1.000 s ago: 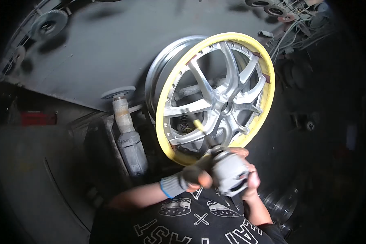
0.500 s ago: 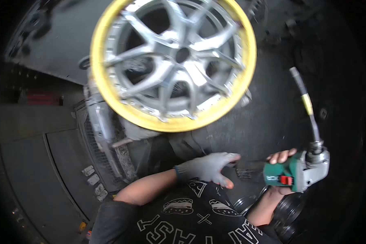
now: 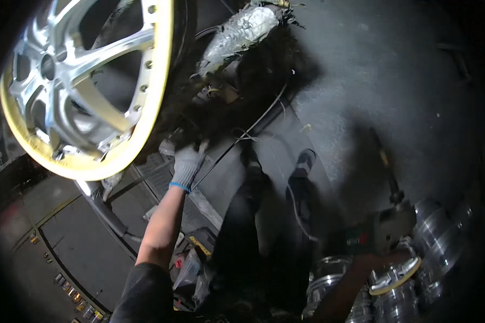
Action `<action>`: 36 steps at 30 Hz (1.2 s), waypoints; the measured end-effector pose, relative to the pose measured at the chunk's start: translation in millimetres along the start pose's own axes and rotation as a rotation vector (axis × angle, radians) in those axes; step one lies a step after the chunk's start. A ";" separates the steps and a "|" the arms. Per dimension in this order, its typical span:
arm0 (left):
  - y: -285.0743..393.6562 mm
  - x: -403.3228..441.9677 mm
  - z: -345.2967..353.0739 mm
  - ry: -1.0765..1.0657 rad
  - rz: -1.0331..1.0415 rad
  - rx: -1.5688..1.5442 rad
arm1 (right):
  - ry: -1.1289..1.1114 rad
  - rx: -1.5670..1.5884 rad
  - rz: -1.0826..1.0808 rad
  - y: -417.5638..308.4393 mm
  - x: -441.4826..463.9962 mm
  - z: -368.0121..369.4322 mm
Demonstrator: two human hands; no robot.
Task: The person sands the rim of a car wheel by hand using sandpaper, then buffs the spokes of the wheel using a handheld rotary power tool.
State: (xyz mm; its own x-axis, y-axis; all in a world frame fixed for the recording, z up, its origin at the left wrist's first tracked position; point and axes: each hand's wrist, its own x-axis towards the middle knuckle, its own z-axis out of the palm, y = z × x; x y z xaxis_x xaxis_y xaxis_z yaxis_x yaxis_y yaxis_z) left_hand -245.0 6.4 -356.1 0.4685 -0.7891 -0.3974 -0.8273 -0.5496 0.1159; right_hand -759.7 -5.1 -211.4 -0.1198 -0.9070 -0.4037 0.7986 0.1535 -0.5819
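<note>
My left hand [image 3: 188, 162], in a grey glove with a blue cuff, reaches forward below and right of the yellow-rimmed alloy wheel [image 3: 96, 173]. Its fingers look apart, and nothing shows in them, though the tips meet dark shadow. Down at the right, in deep shade, my right hand [image 3: 376, 260] is wrapped round a green power tool [image 3: 359, 240]. The tool's long thin shaft [image 3: 387, 164] points up and away from me. Stacked metal wheels stand just below and beside this hand.
Silvery wrapped material [image 3: 242, 33] lies at top centre. A dark cable [image 3: 253, 123] runs across the floor ahead of my feet. Stacked wheels [image 3: 439, 237] stand at lower right. A plastic bag [image 3: 188, 269] is at lower left, with small items on the floor beyond.
The view has swung downward and to the right, so the wheel now sits at upper left. My left hand has moved forward from near my chest. My right hand still holds the tool, now in shadow.
</note>
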 end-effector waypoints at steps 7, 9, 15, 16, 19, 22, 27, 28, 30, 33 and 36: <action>-31.7 174.6 76.2 0.120 0.315 0.263 | 0.187 0.057 0.106 80.5 6.6 -84.2; -38.6 193.9 89.4 0.223 0.293 0.458 | 0.214 0.068 0.139 96.1 8.5 -95.1; -21.6 187.2 93.4 0.437 0.359 0.390 | 0.258 0.089 0.183 119.7 12.7 -107.6; -24.5 188.9 101.1 0.444 0.363 0.391 | 0.263 0.095 0.191 122.9 13.4 -108.6; -25.5 184.1 113.8 0.475 0.475 0.544 | 0.270 0.109 0.227 133.4 11.2 -107.7; -29.3 176.9 115.4 0.290 0.312 0.586 | 0.276 0.121 0.276 141.9 11.4 -104.9; -43.4 175.3 104.1 0.240 0.380 0.557 | 0.243 0.073 0.359 156.6 -1.4 -145.4; -31.9 172.3 91.8 0.241 0.376 0.560 | 0.200 0.048 0.384 160.5 -0.8 -149.3; -6.2 168.6 68.6 0.411 0.203 0.397 | 0.114 0.046 0.433 171.5 4.5 -141.9; -25.4 196.9 65.0 0.338 0.201 0.306 | 0.078 0.061 0.467 181.5 12.3 -134.9; -69.0 247.1 95.0 0.193 0.172 0.071 | 0.104 0.074 0.485 195.5 11.8 -132.7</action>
State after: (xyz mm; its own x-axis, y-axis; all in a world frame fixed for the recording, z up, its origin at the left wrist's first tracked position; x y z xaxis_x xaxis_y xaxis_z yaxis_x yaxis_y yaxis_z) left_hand -101.6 -124.6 -548.7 0.3643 -0.9104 -0.1960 -0.9161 -0.3882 0.1001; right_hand -683.2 66.2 -423.6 0.2209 -0.6936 -0.6857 0.8158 0.5167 -0.2598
